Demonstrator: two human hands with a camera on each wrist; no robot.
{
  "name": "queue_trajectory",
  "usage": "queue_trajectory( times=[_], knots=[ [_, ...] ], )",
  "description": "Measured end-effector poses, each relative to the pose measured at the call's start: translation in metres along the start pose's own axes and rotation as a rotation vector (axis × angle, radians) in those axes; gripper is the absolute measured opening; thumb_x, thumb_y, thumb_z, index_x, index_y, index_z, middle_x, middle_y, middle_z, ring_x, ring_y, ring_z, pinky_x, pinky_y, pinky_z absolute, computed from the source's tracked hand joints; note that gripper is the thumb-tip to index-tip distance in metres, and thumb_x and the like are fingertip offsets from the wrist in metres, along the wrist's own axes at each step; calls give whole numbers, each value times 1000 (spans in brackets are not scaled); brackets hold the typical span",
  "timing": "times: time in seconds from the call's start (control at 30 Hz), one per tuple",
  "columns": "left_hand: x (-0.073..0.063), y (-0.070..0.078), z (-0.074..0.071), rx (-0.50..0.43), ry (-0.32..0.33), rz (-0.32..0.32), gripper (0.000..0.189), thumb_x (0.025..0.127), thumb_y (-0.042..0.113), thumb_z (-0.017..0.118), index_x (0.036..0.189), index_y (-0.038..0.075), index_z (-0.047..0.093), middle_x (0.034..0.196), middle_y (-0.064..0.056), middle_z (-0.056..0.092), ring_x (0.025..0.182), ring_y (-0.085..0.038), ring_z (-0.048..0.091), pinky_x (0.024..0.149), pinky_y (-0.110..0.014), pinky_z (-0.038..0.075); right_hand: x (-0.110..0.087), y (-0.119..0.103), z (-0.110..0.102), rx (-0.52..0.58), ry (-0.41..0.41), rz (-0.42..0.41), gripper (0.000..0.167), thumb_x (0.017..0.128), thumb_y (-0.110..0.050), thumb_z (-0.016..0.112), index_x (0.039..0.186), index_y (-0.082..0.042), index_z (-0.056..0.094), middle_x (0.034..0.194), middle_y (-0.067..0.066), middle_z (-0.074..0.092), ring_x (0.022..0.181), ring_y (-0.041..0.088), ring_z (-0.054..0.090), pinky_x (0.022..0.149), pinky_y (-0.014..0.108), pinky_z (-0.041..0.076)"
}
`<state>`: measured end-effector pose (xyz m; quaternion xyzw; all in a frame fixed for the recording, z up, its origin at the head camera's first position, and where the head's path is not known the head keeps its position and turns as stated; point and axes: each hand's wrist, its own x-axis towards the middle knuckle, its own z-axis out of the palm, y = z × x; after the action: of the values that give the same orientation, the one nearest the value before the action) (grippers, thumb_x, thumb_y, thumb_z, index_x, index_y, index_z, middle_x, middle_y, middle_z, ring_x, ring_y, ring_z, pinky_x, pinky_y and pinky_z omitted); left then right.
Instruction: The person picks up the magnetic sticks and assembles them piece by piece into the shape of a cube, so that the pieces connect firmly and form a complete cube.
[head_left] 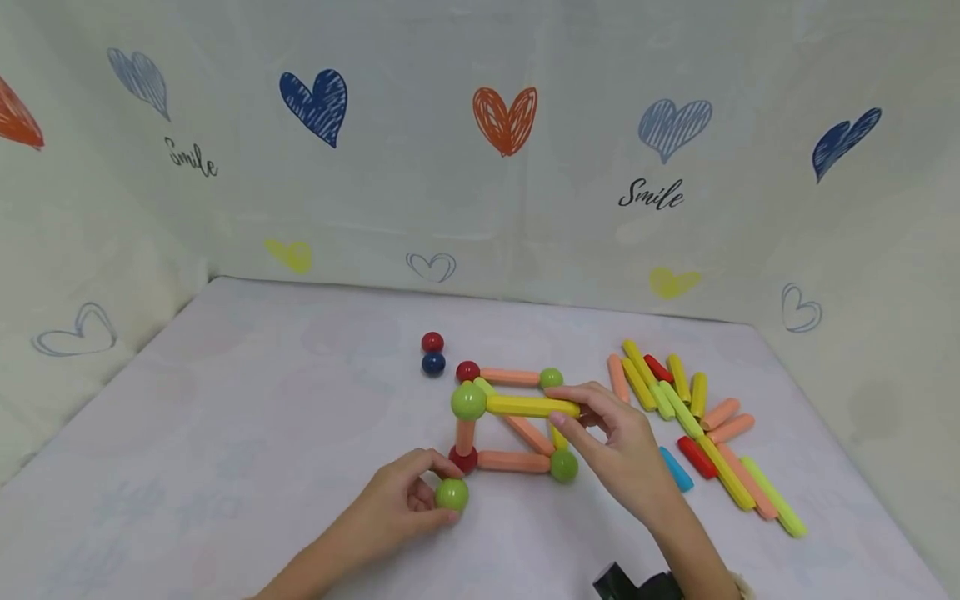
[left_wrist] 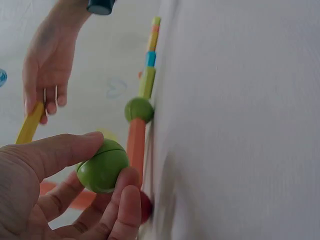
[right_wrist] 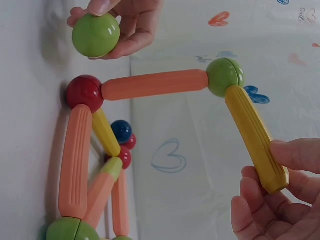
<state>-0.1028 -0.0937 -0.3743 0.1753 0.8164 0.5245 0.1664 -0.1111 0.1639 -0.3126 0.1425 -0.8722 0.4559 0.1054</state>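
In the head view my left hand (head_left: 405,496) pinches a green ball (head_left: 452,495) between thumb and fingers, just in front of the structure's near red ball (head_left: 463,459). My right hand (head_left: 611,437) grips the free end of a yellow stick (head_left: 528,407). That stick's other end meets a raised green ball (head_left: 468,401), which tops an upright orange stick (right_wrist: 155,85) standing on the near red ball. The base frame joins orange sticks (head_left: 513,462), a near-right green ball (head_left: 564,466), a far green ball (head_left: 551,378) and a far red ball (head_left: 468,371).
Behind the structure sit a loose red ball (head_left: 432,342) and a dark blue ball (head_left: 433,364). Several loose sticks (head_left: 726,472) in yellow, orange, red, green and blue lie to the right. A black object (head_left: 637,583) shows by my right forearm. A cloth backdrop (head_left: 420,192) rises behind the table.
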Motion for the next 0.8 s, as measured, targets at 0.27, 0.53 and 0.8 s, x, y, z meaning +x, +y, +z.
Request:
queue_trajectory(
  times=[0.27, 0.53, 0.8],
  knots=[
    [13, 12, 33, 75, -71, 126, 31, 79, 18, 73, 107, 17, 59, 100, 6, 55, 68, 1, 51, 63, -16, 48, 1, 0, -1, -7, -3, -9, 24, 88, -18, 63, 111, -12, 65, 92, -4, 63, 79, 8, 55, 73, 19, 50],
    [32, 22, 48, 276, -14, 210, 25, 80, 15, 71, 103, 15, 61, 91, 9, 51, 68, -1, 45, 62, -13, 42, 0, 2, -2, -3, -1, -31, 24, 88, -17, 63, 111, -10, 65, 93, -4, 63, 79, 7, 55, 72, 20, 50],
    [40, 21, 53, 394, -16, 159, 27, 79, 17, 74, 104, 15, 63, 89, 9, 46, 68, 1, 44, 62, -12, 42, 1, 2, -2, -7, -9, -20, 24, 88, -18, 63, 112, -10, 65, 93, -4, 63, 79, 7, 56, 72, 19, 50]
  ],
)
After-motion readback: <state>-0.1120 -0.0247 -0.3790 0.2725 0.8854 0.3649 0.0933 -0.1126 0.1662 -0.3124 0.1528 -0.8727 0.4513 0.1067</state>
